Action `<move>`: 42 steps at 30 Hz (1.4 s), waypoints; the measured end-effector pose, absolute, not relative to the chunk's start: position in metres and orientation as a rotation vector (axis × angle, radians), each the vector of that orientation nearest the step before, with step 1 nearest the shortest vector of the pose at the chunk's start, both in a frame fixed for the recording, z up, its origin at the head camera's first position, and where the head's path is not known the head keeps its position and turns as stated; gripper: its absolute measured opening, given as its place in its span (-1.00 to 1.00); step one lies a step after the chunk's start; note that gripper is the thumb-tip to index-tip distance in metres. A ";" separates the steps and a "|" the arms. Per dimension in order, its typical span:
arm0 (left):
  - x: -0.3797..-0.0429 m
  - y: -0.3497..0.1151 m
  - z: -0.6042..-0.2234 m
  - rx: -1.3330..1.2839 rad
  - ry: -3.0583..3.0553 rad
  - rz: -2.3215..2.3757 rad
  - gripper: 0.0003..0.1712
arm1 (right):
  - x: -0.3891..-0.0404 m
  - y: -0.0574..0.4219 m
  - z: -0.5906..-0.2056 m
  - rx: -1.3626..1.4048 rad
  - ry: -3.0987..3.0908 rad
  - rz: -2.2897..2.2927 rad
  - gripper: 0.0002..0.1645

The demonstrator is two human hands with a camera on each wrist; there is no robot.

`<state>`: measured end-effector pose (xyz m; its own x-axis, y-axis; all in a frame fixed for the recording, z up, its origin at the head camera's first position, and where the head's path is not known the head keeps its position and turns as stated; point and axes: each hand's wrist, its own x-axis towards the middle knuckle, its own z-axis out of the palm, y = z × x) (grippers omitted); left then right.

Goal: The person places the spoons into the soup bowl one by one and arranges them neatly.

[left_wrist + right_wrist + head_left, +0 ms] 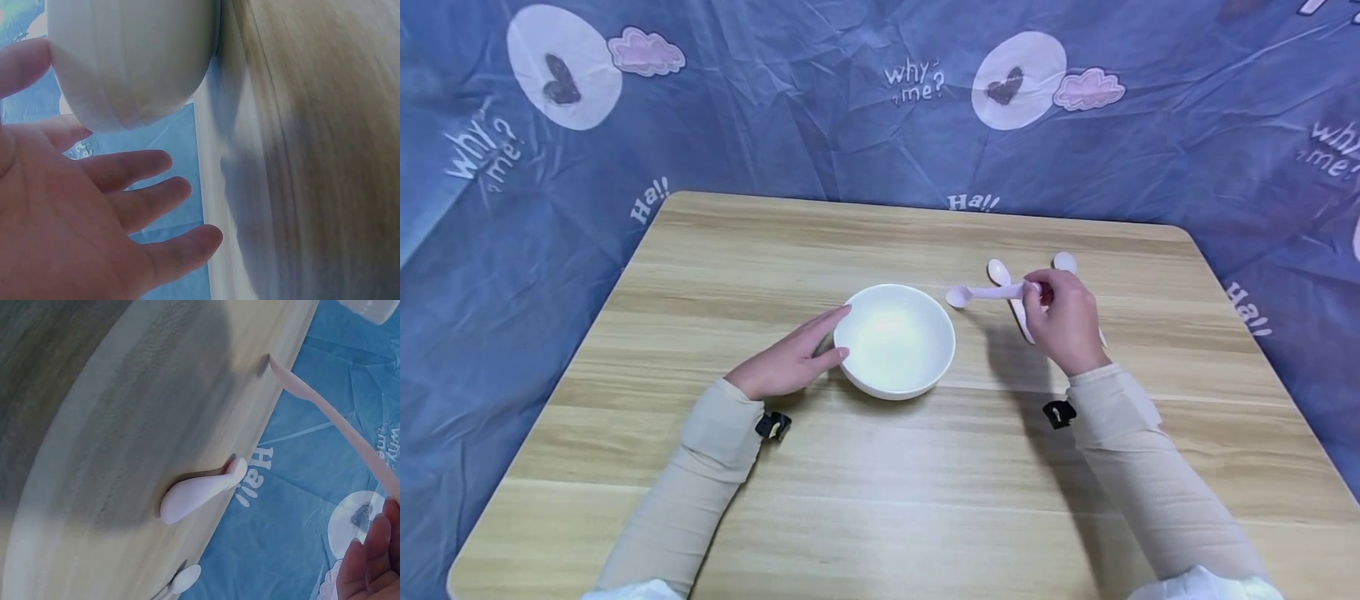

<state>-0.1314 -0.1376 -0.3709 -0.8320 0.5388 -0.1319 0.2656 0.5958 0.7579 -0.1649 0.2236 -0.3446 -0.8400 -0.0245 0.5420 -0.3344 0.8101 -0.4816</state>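
A white bowl [895, 342] stands upright on the table. My left hand [793, 354] lies at its left side, thumb and index fingertip touching the bowl near the rim. From the left wrist view, the other fingers [169, 250] stretch out loosely below the bowl's wall [134, 56]. My right hand [1063, 317] pinches a pale pink spoon [996, 292] by its handle end, the spoon's head pointing left toward the bowl. In the right wrist view that spoon [340, 428] slants down, its tip close over the tabletop.
Two more light-coloured spoons lie near my right hand: one spoon [998, 272] under the held one, another spoon [1064, 262] farther right and partly hidden by the hand. The wooden table [880, 517] ends at a blue printed cloth [820, 108] behind.
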 end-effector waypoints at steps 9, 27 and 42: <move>-0.131 -0.136 -0.371 0.661 2.466 1.098 -0.23 | -0.162 0.230 -0.333 0.114 -2.334 0.947 -0.77; -0.132 -0.137 -0.374 0.660 2.462 1.095 -0.23 | -0.161 0.230 -0.324 -0.002 -2.181 1.469 -0.83; -0.133 -0.138 -0.376 0.651 2.447 1.114 -0.23 | -0.156 0.217 -0.338 0.053 -2.347 1.490 -0.79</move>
